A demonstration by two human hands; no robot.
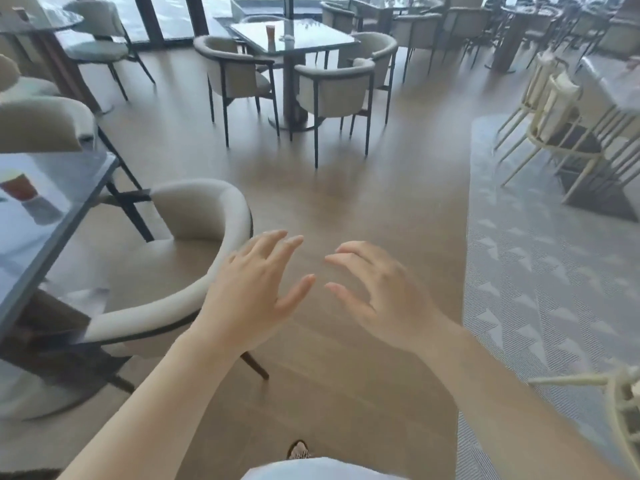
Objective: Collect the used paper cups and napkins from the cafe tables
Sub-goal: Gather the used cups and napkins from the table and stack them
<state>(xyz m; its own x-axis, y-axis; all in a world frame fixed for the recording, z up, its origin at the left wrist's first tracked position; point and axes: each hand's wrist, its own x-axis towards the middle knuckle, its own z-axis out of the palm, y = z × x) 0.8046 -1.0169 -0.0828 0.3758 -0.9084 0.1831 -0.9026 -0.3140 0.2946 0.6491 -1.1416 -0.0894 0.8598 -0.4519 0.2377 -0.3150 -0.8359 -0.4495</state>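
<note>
the person stands in the aisle with both hands held out over the wooden floor (346, 168). the left hand (252, 289) and the right hand (377, 292) are empty, fingers loosely spread, thumbs near each other but apart. nothing looks collected yet. the near cup (19, 187), reddish-brown with a pale top, stands on the near surface (83, 174) at the far left, beyond the curved chair (194, 216). the far cup (270, 31) stands on the far surface (318, 38) ahead, with a small pale thing (287, 38) beside it, possibly a napkin; the blur leaves that unsure. the sensible move is to turn left and take the near cup first, reaching past the chair back and gripping it mid-wall so it neither crushes nor tips.
</note>
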